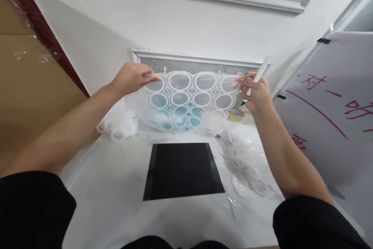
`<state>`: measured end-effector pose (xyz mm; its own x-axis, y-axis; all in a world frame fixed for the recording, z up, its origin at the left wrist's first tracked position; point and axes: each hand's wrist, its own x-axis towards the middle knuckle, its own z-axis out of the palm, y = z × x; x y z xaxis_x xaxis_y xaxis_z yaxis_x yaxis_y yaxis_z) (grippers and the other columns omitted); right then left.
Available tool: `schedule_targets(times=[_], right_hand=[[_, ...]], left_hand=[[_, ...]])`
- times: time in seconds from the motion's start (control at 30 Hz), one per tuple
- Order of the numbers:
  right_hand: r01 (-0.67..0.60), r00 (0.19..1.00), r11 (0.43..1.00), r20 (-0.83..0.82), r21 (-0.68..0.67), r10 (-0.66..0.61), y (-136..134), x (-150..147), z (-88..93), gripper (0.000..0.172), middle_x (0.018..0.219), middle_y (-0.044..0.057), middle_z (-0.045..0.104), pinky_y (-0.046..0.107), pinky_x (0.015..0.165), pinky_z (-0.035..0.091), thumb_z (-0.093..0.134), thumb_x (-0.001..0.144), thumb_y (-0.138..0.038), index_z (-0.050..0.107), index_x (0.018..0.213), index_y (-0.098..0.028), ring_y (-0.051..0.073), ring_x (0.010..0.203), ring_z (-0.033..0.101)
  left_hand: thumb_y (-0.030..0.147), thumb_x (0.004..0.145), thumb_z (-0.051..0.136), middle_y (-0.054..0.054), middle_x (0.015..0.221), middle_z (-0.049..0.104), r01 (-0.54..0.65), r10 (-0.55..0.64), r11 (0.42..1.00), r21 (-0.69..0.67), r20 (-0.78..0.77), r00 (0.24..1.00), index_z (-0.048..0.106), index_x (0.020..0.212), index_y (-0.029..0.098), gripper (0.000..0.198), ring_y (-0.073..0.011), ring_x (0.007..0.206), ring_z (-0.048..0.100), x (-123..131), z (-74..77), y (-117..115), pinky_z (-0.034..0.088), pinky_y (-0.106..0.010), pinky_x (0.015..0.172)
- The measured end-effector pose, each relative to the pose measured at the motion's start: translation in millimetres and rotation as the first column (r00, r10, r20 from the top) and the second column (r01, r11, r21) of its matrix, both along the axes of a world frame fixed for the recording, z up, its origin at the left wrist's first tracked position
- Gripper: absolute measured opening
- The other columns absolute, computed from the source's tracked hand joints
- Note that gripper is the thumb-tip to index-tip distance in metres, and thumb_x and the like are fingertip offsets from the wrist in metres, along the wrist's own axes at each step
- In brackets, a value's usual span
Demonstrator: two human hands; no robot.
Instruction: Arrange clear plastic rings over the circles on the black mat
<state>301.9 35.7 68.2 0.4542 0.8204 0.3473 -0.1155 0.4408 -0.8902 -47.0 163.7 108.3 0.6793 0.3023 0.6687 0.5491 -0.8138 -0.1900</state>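
Between my two hands hangs a translucent plastic sheet with rows of white rings, raised at the back of the table. My left hand pinches its upper left corner. At the upper right corner, the fingers of my right hand grip the sheet, and a white pen-like tool with a dark tip is also held in that hand. Blue-green patches show through the lower rings; what they belong to is unclear. A black square mat lies on the white table in front of me.
White ring pieces lie in a heap at the left. More clear plastic ring pieces are piled at the right, near a tape roll. A whiteboard with red writing stands right, cardboard left. Behind is a framed picture.
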Motion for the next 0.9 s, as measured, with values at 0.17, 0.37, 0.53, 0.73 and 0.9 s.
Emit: schedule_targets(times=[0.17,0.37,0.53,0.73,0.9], right_hand=[[-0.026,0.999,0.997,-0.044,-0.066,0.023,25,4,-13.4,0.024,0.069,-0.003,0.063,0.014,0.032,0.014,0.068,0.065,-0.015,0.046,0.071,-0.021,0.009,0.054,0.057],[-0.117,0.985,0.989,-0.14,-0.092,0.104,32,9,-23.8,0.023,0.065,-0.005,0.057,0.012,0.03,0.013,0.064,0.064,-0.012,0.046,0.073,-0.021,0.006,0.05,0.051],[-0.175,0.982,0.978,-0.093,-0.114,0.165,2,12,-31.6,0.027,0.061,-0.005,0.056,0.014,0.03,0.012,0.071,0.06,-0.018,0.049,0.074,-0.022,0.008,0.048,0.049],[-0.292,0.923,0.892,0.142,-0.344,0.357,-84,9,-112.3,0.023,0.058,-0.003,0.056,0.022,0.043,0.04,0.077,0.061,-0.03,0.057,0.068,-0.021,0.014,0.054,0.057],[-0.337,0.614,0.652,0.367,-0.679,0.699,-143,-10,-194.9,0.02,0.071,0.001,0.064,0.03,0.062,0.047,0.063,0.079,-0.039,0.063,0.072,-0.02,0.018,0.068,0.061]], left_hand=[[0.062,0.086,0.045,-0.004,0.069,0.063,-0.076,0.074,0.995,-0.06,-0.044,0.996,0.061,0.069,0.017,0.051,-0.0175,0.068,0.06,9,-8.6,17,0.034,-0.026,0.06],[0.066,0.085,0.043,-0.006,0.077,0.064,-0.085,0.082,0.989,-0.118,-0.034,0.996,0.062,0.074,0.015,0.056,-0.0227,0.08,0.062,12,-15.8,22,0.037,-0.027,0.067],[0.066,0.083,0.047,-0.004,0.072,0.062,-0.066,0.056,0.985,-0.162,-0.064,0.996,0.063,0.075,0.018,0.051,-0.0197,0.072,0.059,1,-22.3,-16,0.036,-0.027,0.062],[0.041,0.095,0.039,-0.001,0.079,0.067,0.119,-0.309,0.811,-0.572,-0.246,0.919,0.065,0.089,0.03,0.029,-0.0162,0.064,0.061,-31,-130.3,-133,0.041,-0.027,0.056],[0.05,0.085,0.05,0.002,0.078,0.067,0.075,-0.449,0.627,-0.775,-0.281,0.848,0.062,0.099,0.043,0.02,-0.0207,0.066,0.063,-52,-236.7,-193,0.045,-0.031,0.05]])
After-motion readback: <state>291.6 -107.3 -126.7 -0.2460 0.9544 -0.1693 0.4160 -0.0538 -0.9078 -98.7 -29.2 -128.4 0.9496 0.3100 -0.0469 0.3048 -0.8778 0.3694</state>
